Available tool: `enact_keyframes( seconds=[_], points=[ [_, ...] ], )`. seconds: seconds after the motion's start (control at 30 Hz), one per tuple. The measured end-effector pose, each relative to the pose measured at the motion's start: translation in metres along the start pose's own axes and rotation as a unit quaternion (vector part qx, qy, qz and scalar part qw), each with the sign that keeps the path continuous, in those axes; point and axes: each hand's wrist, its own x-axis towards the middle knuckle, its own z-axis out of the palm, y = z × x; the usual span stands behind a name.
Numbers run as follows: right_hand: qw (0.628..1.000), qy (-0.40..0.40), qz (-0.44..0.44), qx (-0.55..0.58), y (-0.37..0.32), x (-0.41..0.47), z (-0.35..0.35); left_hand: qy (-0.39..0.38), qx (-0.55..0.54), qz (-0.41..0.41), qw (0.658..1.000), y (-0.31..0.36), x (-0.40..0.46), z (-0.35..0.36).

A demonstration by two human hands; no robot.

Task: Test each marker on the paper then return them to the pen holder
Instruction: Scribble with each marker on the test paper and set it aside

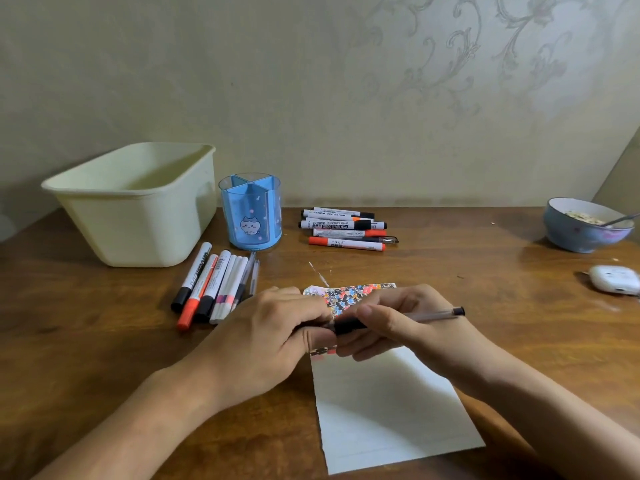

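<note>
Above the white paper [388, 410], both hands meet on a clear pen with a black grip [429, 315]. My right hand [398, 323] holds its barrel, and my left hand [277, 327] grips its black end, which my fingers hide. The paper's top edge carries a patch of coloured marks. The blue pen holder [250, 213] stands behind, with nothing showing above its rim. One group of markers [214, 282] lies left of the paper; a second group of markers [344, 228] lies right of the holder.
A cream plastic tub [138, 206] stands at the back left. At the right are a blue bowl [585, 230] with a spoon and a white case [614, 278]. Everything rests on a brown wooden table [485, 265] against a wall.
</note>
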Motion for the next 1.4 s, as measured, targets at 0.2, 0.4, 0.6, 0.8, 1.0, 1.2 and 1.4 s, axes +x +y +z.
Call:
enact_keyframes(
  seconds=[0.2, 0.4, 0.6, 0.8, 1.0, 1.2, 1.4],
  points=[
    [0.998, -0.049, -0.016, -0.023, 0.001, 0.001, -0.001, -0.060, -0.035, -0.008, 0.998, 0.000, 0.001, -0.003],
    [0.995, -0.095, -0.010, 0.006, -0.001, -0.002, -0.006, -0.111, -0.101, 0.002, 0.989, -0.001, 0.002, -0.006],
    [0.992, -0.118, -0.011, 0.045, -0.006, -0.007, -0.018, -0.130, -0.091, -0.020, 0.987, -0.008, 0.002, -0.019],
    [1.000, 0.028, 0.010, 0.012, -0.005, -0.002, -0.035, -0.023, -0.047, -0.087, 0.995, -0.015, 0.000, -0.022],
    [0.999, 0.045, 0.018, -0.012, 0.002, -0.001, -0.029, -0.030, 0.032, -0.102, 0.994, -0.010, 0.000, -0.013],
    [0.988, 0.082, -0.023, -0.132, 0.012, 0.000, -0.010, -0.146, 0.132, -0.086, 0.977, -0.010, -0.001, -0.009],
    [0.980, 0.085, -0.053, -0.173, 0.018, -0.002, 0.008, -0.178, 0.196, -0.090, 0.960, -0.009, -0.001, -0.001]
  ],
)
